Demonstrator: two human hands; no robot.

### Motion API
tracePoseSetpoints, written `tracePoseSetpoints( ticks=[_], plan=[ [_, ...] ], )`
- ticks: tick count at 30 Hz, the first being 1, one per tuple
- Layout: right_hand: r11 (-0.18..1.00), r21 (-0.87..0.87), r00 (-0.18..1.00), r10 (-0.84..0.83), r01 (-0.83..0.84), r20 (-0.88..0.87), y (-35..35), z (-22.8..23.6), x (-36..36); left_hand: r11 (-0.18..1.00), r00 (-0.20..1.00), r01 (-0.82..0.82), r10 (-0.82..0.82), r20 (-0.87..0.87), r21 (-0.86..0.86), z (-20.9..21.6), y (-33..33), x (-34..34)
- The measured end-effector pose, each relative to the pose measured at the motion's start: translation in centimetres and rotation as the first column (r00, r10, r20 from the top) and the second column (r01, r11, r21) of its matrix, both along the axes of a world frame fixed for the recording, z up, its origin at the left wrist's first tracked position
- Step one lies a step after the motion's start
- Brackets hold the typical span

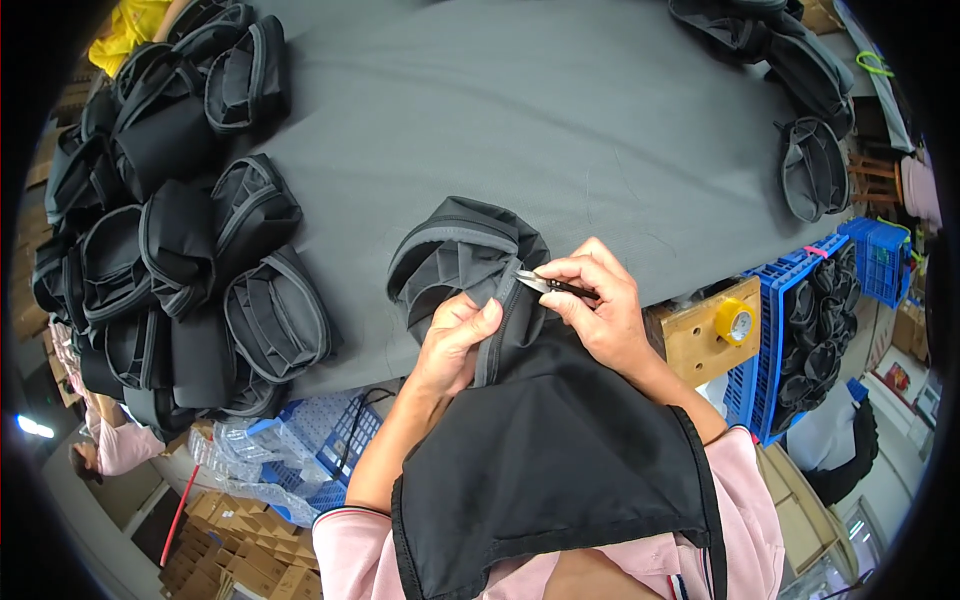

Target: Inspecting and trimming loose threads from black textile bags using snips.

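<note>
Black pouches in a loose heap (180,235) cover the left side of the grey-covered table (480,110), their rounded mouths facing various ways, well apart from the hands. At the near left, below the table edge, stands a blue crate (330,435) beside some clear plastic wrap (235,460).

Next comes the left hand (455,338), closed on the near part of a single dark pouch (450,262), its thumb laid flat and its other fingers mostly hidden beneath the fabric. This pouch is at the table's near edge, in front of the person, its curved mouth to the far left of both hands. A zip-like strip (496,335) makes the key line: its long axis runs from near to far, leaning slightly right at the far end. The left thumb is against the strip; the right hand (605,308) is just right of it, near its far end.

That right hand is curled around small snips (545,284), whose blades point left across the strip; whether they touch it, I cannot tell.

Farther right are a wooden board (690,345) bearing a yellow tape roll (735,322), a blue basket (768,350) filled with pouches, and, farther off, more black pouches (812,170) along the table's right edge.
</note>
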State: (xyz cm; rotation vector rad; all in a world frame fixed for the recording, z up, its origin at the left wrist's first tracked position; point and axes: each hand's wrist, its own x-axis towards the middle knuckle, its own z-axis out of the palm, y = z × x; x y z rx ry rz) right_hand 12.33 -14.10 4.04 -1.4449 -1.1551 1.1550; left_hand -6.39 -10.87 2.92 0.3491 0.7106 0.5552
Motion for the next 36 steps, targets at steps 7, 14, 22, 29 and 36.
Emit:
tracePoseSetpoints(
  ticks=[7, 14, 22, 29, 36],
  plan=[
    [1.000, -0.017, 0.999, -0.011, 0.011, 0.030, 0.5, 0.6, -0.2, 0.966, 0.953, -0.258, 0.256, -0.163, 0.004, 0.6, 0.7, 0.7],
    [0.998, -0.066, 0.985, 0.008, 0.003, 0.170, 1.7, -0.3, -2.5, 0.734, 0.744, -0.668, 0.653, -0.142, -0.126, -1.1, 7.0, 3.6],
    [0.997, 0.021, 0.940, -0.074, 0.071, 0.332, 6.2, -1.8, 0.1, 0.929, 0.836, 0.206, -0.003, -0.549, 0.308, -0.2, 6.6, 1.6],
    [0.908, -0.405, 0.922, -0.056, -0.112, -0.383, 7.7, -2.4, -1.1, 0.775, 0.556, 0.602, -0.235, -0.797, 0.191, 0.4, 7.1, 2.5],
    [0.991, 0.111, 0.955, -0.103, 0.075, 0.277, 7.1, -4.6, -1.9, 0.938, 0.758, 0.252, -0.038, -0.651, 0.239, -4.1, 7.2, 2.4]
  ],
)
